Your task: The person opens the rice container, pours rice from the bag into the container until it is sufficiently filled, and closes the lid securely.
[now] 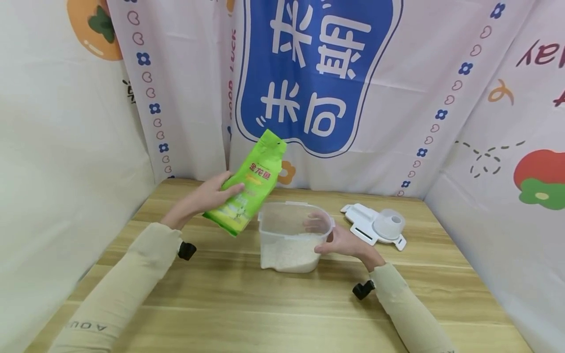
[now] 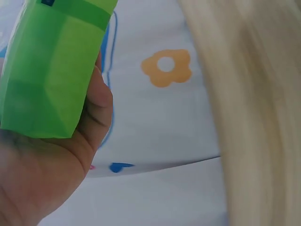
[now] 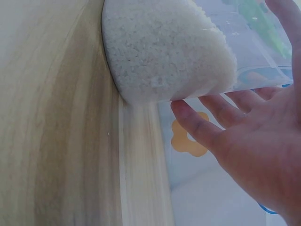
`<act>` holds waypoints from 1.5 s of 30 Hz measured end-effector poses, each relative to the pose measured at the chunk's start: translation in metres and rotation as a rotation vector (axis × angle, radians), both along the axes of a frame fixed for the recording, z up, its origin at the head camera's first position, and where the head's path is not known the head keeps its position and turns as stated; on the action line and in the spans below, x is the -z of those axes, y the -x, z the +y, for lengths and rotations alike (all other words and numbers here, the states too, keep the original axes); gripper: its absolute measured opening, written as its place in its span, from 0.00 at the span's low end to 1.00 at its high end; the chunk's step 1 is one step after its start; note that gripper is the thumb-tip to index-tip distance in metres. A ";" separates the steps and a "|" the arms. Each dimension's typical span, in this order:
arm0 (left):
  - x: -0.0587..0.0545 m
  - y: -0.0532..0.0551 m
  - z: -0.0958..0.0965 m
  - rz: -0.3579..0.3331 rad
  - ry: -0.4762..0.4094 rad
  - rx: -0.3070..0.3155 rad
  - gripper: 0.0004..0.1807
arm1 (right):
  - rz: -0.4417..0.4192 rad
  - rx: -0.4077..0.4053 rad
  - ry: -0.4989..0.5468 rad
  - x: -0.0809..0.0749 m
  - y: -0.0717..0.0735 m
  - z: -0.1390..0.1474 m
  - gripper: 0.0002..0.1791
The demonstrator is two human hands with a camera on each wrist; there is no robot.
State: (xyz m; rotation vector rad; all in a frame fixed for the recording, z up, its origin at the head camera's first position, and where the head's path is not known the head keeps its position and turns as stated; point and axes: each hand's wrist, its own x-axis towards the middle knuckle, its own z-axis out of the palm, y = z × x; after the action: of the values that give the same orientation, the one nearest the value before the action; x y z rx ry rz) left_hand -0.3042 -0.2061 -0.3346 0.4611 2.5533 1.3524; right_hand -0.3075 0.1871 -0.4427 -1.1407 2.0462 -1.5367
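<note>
In the head view my left hand (image 1: 216,193) grips a green printed bag (image 1: 253,184) around its side, thumb across the front. The bag is raised to the left of the container, its top leaning right. In the left wrist view the green bag (image 2: 51,70) rests against the palm. A clear plastic container (image 1: 282,228) stands on the table with white rice (image 1: 293,252) in its lower part. My right hand (image 1: 342,240) holds the container's right side, thumb in front and fingers behind. In the right wrist view, fingertips touch its wall close to the rice (image 3: 164,52).
A white lid (image 1: 364,220) with a translucent cup (image 1: 389,223) on it lies to the right of the container. The wooden table (image 1: 265,314) ends at a printed cloth backdrop (image 1: 198,98), and cloth walls stand on both sides.
</note>
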 end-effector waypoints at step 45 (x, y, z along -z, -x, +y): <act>0.098 -0.006 -0.056 -0.005 0.501 -0.270 0.37 | -0.017 -0.020 0.002 -0.003 -0.002 -0.001 0.45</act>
State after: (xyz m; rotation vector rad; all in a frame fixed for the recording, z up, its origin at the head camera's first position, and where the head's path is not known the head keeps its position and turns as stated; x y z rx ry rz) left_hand -0.2982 -0.2625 -0.4329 0.0208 2.8871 0.7207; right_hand -0.3055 0.1858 -0.4399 -1.1413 2.0167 -1.5349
